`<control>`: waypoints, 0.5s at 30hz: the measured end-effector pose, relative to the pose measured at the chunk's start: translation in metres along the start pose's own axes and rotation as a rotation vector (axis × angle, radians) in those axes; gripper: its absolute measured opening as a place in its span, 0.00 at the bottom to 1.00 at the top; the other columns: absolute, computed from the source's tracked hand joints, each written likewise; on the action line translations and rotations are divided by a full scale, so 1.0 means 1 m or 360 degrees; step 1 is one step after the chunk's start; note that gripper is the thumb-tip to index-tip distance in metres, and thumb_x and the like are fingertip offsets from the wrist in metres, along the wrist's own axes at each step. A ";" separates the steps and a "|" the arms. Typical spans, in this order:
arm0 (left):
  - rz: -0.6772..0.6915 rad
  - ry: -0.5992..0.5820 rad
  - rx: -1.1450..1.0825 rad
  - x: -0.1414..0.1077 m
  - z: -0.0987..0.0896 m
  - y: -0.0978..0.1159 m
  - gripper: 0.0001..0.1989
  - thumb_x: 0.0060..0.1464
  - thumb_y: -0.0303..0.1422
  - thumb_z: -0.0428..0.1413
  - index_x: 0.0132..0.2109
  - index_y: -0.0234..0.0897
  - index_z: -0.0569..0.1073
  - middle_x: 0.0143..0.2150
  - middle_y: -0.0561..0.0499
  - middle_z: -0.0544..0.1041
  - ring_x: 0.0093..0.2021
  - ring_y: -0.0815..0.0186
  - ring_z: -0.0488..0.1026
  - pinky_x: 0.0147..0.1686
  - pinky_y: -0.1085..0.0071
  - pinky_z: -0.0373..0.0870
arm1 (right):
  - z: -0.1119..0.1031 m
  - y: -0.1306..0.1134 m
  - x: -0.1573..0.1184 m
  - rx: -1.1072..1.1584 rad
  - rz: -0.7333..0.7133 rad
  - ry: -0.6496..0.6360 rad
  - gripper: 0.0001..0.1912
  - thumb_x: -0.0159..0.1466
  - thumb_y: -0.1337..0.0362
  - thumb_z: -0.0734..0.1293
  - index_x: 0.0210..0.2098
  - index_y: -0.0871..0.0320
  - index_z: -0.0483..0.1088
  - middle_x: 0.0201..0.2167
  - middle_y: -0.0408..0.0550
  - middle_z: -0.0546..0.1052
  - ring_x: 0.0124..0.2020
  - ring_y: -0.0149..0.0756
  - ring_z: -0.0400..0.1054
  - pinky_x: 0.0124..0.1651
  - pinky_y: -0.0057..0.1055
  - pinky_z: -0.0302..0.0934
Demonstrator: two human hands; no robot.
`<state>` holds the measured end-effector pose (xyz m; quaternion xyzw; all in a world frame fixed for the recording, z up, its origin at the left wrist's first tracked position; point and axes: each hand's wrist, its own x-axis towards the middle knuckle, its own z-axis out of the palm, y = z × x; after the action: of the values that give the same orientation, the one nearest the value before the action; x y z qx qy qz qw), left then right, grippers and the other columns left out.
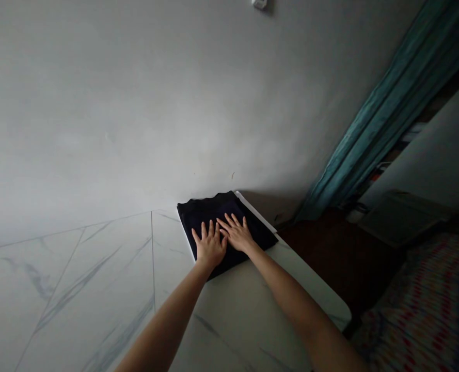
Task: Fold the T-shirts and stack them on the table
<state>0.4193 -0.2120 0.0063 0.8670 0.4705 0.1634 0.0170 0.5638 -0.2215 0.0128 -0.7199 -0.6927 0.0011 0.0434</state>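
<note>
A folded dark cloth [229, 204] lies at the far end of the marble-patterned table, close against the wall. Something flat and white [254, 209] shows from beneath its right edge. My left hand [210, 247] rests on the cloth with its fingers spread. Beside it, my right hand [237, 233] lies flat on the same cloth, fingers apart and pointing up and left. The two hands are very near each other at the thumbs. Neither hand grips anything. Whether the cloth is a garment I cannot tell.
The white table [109, 289] has grey veins and a rounded right corner. Behind it rises a pale wall [136, 103]. A teal curtain [364, 134] hangs at the right. A colourful patterned fabric [426, 310] is at the lower right, by the dark floor [330, 258].
</note>
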 end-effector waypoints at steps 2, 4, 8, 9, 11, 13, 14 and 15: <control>-0.0010 -0.0016 0.0014 0.000 -0.001 0.000 0.30 0.65 0.45 0.39 0.69 0.39 0.57 0.71 0.42 0.55 0.71 0.43 0.47 0.64 0.33 0.36 | 0.002 -0.001 -0.001 -0.0014 -0.0012 0.0019 0.28 0.73 0.48 0.45 0.70 0.41 0.45 0.72 0.47 0.45 0.72 0.49 0.37 0.67 0.64 0.32; -0.0019 -0.0047 0.0022 0.001 -0.003 0.001 0.30 0.65 0.45 0.39 0.69 0.40 0.57 0.71 0.43 0.55 0.71 0.44 0.46 0.63 0.33 0.36 | 0.001 -0.002 0.000 -0.0019 -0.0003 0.0017 0.27 0.73 0.49 0.45 0.70 0.40 0.45 0.72 0.46 0.45 0.72 0.47 0.36 0.67 0.63 0.31; -0.0036 -0.0207 -0.0032 0.006 -0.013 0.001 0.29 0.65 0.46 0.39 0.69 0.43 0.58 0.71 0.45 0.54 0.71 0.44 0.45 0.63 0.32 0.37 | -0.012 -0.001 0.006 0.0064 0.0039 -0.0224 0.28 0.72 0.48 0.45 0.70 0.41 0.46 0.72 0.44 0.43 0.72 0.47 0.34 0.66 0.64 0.31; -0.0045 -0.0252 -0.0056 0.008 -0.017 0.000 0.29 0.65 0.46 0.38 0.69 0.44 0.58 0.71 0.45 0.55 0.71 0.43 0.46 0.63 0.31 0.37 | -0.017 0.000 0.010 0.0101 0.0044 -0.0291 0.28 0.72 0.48 0.45 0.69 0.41 0.47 0.72 0.44 0.45 0.72 0.48 0.36 0.66 0.64 0.32; -0.0067 -0.0251 -0.0070 0.015 -0.023 -0.004 0.29 0.65 0.48 0.39 0.68 0.43 0.60 0.71 0.44 0.56 0.71 0.41 0.46 0.62 0.30 0.35 | -0.026 0.002 0.019 0.0133 0.0062 -0.0270 0.28 0.72 0.48 0.45 0.69 0.43 0.52 0.71 0.46 0.51 0.71 0.46 0.42 0.68 0.59 0.35; -0.0099 -0.0113 -0.0024 0.023 -0.026 -0.010 0.30 0.64 0.48 0.40 0.68 0.41 0.61 0.71 0.42 0.56 0.71 0.39 0.45 0.63 0.31 0.32 | -0.031 0.006 0.031 0.0079 0.0085 -0.0102 0.28 0.72 0.49 0.48 0.68 0.47 0.55 0.70 0.49 0.53 0.71 0.44 0.45 0.69 0.52 0.36; -0.0124 -0.0026 0.0010 0.028 -0.026 -0.014 0.31 0.64 0.48 0.40 0.67 0.39 0.62 0.71 0.41 0.55 0.71 0.38 0.44 0.63 0.32 0.30 | -0.031 0.008 0.037 0.0031 0.0100 -0.0022 0.29 0.72 0.48 0.49 0.68 0.49 0.55 0.71 0.51 0.51 0.71 0.44 0.43 0.69 0.51 0.36; -0.0161 0.0038 0.0042 0.031 -0.024 -0.019 0.31 0.64 0.48 0.41 0.67 0.38 0.62 0.71 0.39 0.54 0.71 0.38 0.43 0.64 0.33 0.30 | -0.029 0.010 0.042 -0.0017 0.0113 0.0019 0.31 0.71 0.47 0.51 0.69 0.51 0.53 0.72 0.52 0.47 0.72 0.45 0.40 0.69 0.51 0.35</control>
<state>0.4127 -0.1789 0.0343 0.8402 0.5161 0.1665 0.0083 0.5777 -0.1818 0.0432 -0.7443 -0.6664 -0.0054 0.0437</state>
